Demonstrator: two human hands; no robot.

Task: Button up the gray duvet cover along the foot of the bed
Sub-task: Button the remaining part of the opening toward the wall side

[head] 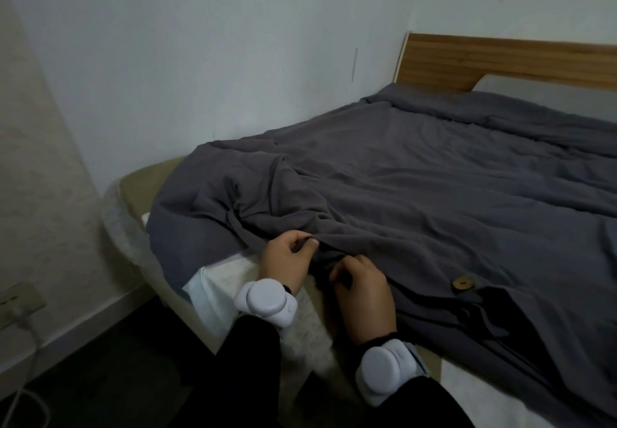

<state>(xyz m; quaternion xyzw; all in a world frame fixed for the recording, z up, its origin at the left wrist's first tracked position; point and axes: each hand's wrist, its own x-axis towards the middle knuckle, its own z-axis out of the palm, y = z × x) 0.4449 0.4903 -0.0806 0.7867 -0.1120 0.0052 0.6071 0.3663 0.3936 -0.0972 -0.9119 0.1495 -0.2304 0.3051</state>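
At the foot of the bed (233,267), both your hands are on the hem of the gray duvet cover (400,187). Your left hand (283,257) has thumb and fingers pinched together on a fold of the hem, knuckles toward the camera, grip clamped on the fabric. Your right hand (362,290) sits just beside it, fingers curled down into the cloth right at the open edge, so that grip is closed on the cover too, tho the fingertips are partly buried & you can't see exactly what they hold. Between the hands the fabric bunches into a tight ridge of wrinkles running up & left.

Off to the right of your right hand, along the same hem, there's a round wooden button (459,284) lying flat on the cover, apart from both hands. Past it the hem gapes in dark layered folds.

Cover's spread over most of the bed, rumpled near you, smoother toward the wooden headboard (500,60) in the far right corner. The near left corner of the mattress (140,180) is bare, tan on top w/ a white side panel.

White round trackers on both wrists: left one (265,300), right one (384,371), black sleeves behind them. Wall outlet (20,300) w/ a white cable plugged in, low left.
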